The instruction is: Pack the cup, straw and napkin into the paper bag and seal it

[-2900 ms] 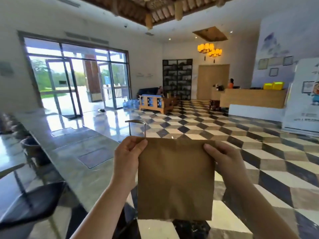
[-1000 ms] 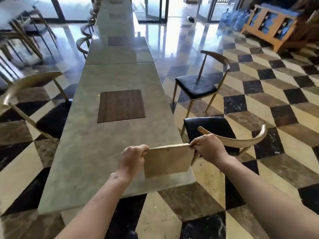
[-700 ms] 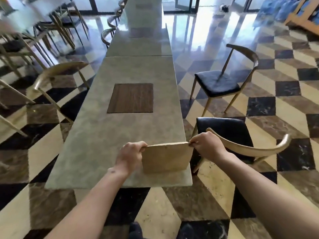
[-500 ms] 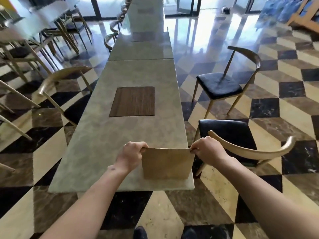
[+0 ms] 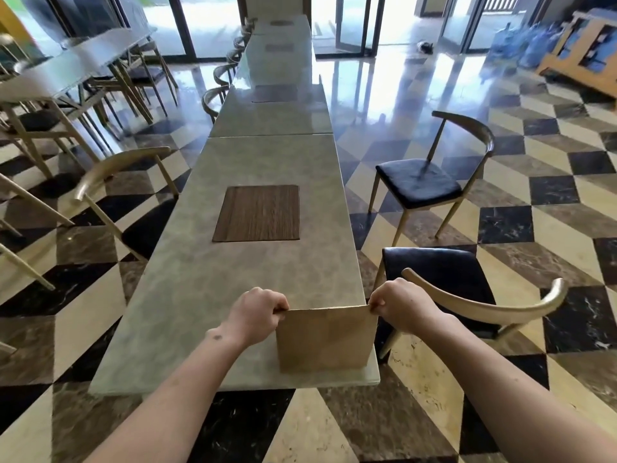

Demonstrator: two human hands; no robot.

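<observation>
A flat brown paper bag point(image 5: 325, 339) hangs upright at the near right corner of a long grey marble table point(image 5: 217, 295), its lower edge close to the tabletop. My left hand point(image 5: 257, 314) pinches the bag's top left corner. My right hand point(image 5: 397, 305) pinches the top right corner. No cup, straw or napkin shows in this view.
A brown wooden inset point(image 5: 257, 213) sits in the table's middle. A black-seated chair point(image 5: 450, 285) stands right beside my right hand, another chair point(image 5: 424, 185) farther right, one point(image 5: 117, 175) on the left. More tables and chairs fill the far left.
The view swung from the lobby down to the table. Both hands lowered the bag from chest height to the table's near right corner, where it now stands more upright.
</observation>
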